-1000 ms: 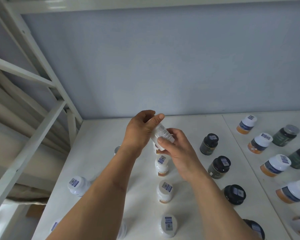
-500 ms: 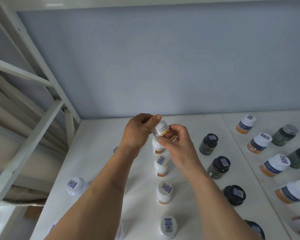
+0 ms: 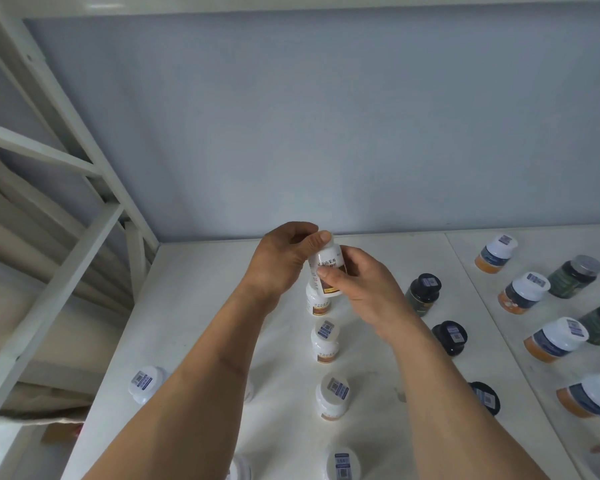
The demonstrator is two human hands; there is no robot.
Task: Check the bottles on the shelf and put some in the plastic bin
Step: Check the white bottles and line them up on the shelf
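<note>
While both hands hold it above the shelf (image 3: 194, 306), the white bottle (image 3: 327, 268) has turned: one second ago it lay tilted with small print toward the camera, and now it stands nearly upright with the front of its label, brown at the bottom, facing the person. The left hand (image 3: 281, 261) has its grip on the upper part, the thumb lying over the cap, and the right hand (image 3: 361, 289) has its grip around the lower body, the thumb pressed on the label. I judge that the check of this bottle is still going on and that no decision about it is made yet.

The bottle hangs over the far end of the middle row of white bottles (image 3: 324, 344), just above the farthest one, which it partly covers. To the right stand dark bottles (image 3: 423, 292), and farther right the bottles with orange bases (image 3: 555, 337).

The plastic bin is not in view at all, so I cannot say where the bottle must go. The label characters are too small to read surely. The forearms hide part of the shelf, and the nearest bottles are cut by the lower edge.
</note>
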